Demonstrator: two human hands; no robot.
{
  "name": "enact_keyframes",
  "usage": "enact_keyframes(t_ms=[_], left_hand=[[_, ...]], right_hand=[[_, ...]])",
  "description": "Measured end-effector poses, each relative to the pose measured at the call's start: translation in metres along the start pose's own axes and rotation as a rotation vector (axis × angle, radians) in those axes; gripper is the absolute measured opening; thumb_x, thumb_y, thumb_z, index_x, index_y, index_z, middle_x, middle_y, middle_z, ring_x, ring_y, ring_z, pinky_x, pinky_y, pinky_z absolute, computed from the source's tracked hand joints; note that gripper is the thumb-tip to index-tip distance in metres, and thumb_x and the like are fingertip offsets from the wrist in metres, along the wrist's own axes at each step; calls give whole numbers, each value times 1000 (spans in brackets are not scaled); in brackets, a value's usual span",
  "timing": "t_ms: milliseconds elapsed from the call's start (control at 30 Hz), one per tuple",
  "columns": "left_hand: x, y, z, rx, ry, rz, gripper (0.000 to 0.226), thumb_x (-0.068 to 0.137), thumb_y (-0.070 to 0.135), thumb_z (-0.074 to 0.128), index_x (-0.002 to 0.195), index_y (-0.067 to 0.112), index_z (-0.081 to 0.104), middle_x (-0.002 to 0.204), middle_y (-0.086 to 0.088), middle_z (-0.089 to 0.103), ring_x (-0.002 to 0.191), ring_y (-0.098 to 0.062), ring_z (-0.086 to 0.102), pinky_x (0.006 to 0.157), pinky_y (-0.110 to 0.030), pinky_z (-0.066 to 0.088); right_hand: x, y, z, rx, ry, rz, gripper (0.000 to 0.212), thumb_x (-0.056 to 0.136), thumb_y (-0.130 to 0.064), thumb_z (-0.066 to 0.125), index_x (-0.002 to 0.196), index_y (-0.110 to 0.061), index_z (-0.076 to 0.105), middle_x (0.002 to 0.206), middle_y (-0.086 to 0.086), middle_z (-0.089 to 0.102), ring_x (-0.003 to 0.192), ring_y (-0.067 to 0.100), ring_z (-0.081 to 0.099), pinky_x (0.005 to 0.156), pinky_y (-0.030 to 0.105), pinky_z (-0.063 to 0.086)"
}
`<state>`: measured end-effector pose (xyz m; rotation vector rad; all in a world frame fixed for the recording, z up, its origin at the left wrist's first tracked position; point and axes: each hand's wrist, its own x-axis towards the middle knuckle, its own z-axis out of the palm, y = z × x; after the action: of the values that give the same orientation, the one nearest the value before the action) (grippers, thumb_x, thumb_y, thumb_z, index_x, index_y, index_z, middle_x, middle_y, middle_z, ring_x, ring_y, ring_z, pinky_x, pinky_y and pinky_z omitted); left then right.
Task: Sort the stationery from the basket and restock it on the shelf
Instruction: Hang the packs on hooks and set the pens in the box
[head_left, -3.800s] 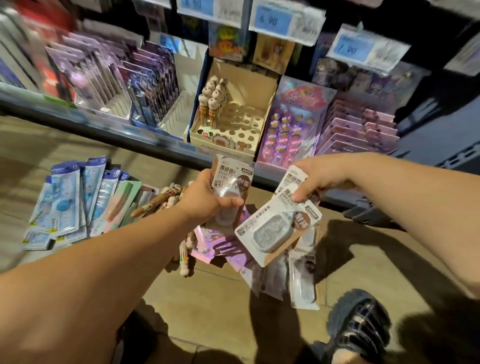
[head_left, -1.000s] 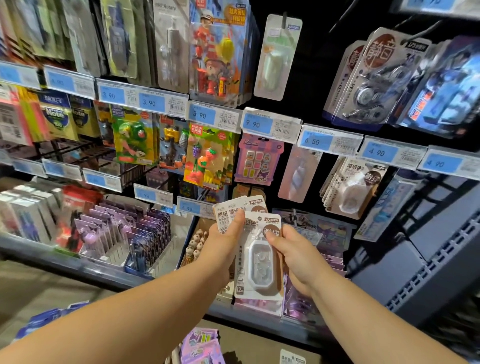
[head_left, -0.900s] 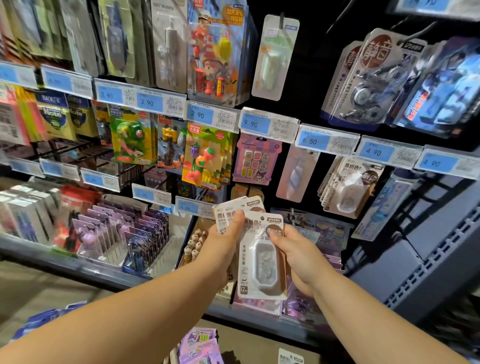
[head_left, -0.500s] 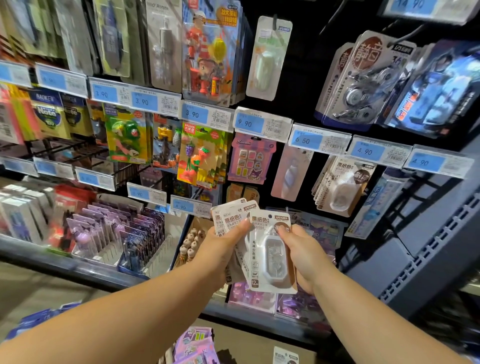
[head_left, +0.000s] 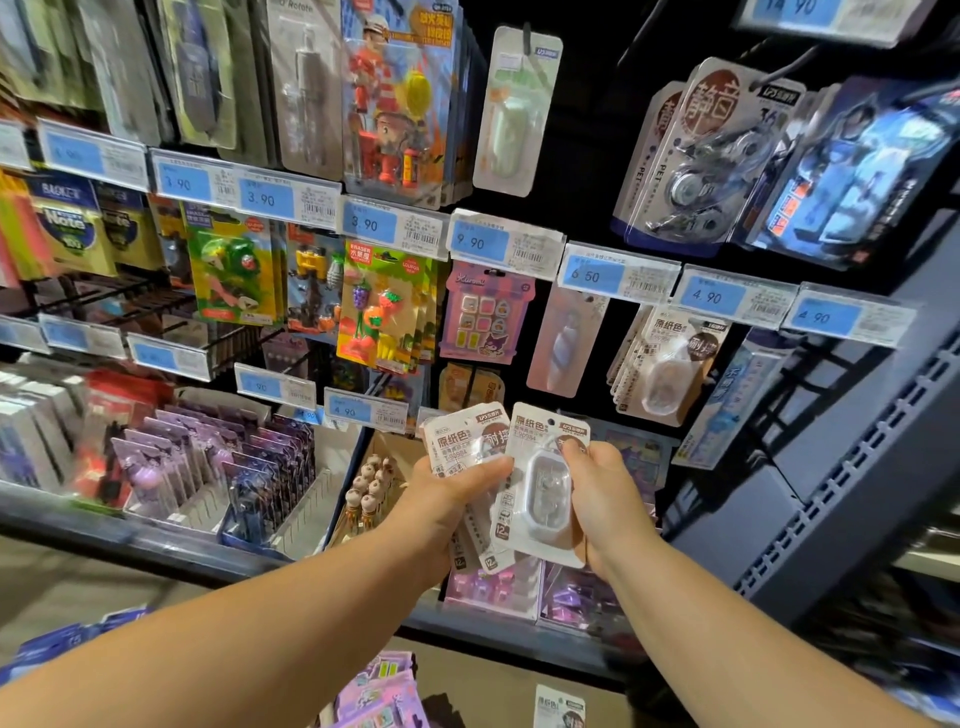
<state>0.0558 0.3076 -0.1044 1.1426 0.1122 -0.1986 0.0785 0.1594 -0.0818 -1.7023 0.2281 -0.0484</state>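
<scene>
Correction-tape packs (head_left: 465, 447) sit fanned in the left hand (head_left: 452, 499), thumb clamped across their fronts. One front pack (head_left: 545, 488) stands upright, long axis vertical, hang-hole end up, pinched at its right edge by the right hand (head_left: 605, 499). Matching packs (head_left: 665, 364) hang on the shelf (head_left: 841, 467), up and to the right, below a 4.90 price tag (head_left: 727, 297).

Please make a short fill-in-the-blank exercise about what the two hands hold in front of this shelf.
1. The right hand holds ____ correction tape pack.
2. The left hand holds ____ packs fanned out.
3. The hanging matching packs are under the price tag reading ____.

Missing words: one; several; 4.90
</scene>
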Motion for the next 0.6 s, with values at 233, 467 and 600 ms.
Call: enact_keyframes(t_ms=[233, 467, 600], left_hand=[[5, -6, -3, -20, 90, -14, 35, 85, 18, 73, 118, 20, 63, 100, -16, 74, 77, -32, 72, 55, -37, 54], [10, 6, 4, 77, -8, 43, 27, 87, 20, 69, 114, 15, 66, 100, -11, 75, 80, -25, 73, 60, -33, 55], [14, 9, 5, 76, 8, 38, 47, 74, 26, 76, 118, 16, 64, 103, -11, 74, 88, -29, 72, 70, -40, 56]], right_hand=[[-4, 0, -8, 97, -326, 47, 25, 94, -17, 59, 115, -22, 46, 108, 8, 66, 98, 27, 68, 89, 50, 54], [4, -8, -31, 167, -237, -33, 42, 83, 0, 67, 121, -12, 53, 114, 14, 67, 87, 19, 68, 74, 34, 56], [14, -10, -47, 233, -93, -83, 30, 86, -5, 67, 114, -13, 58, 108, 9, 70, 88, 21, 68, 79, 38, 52]])
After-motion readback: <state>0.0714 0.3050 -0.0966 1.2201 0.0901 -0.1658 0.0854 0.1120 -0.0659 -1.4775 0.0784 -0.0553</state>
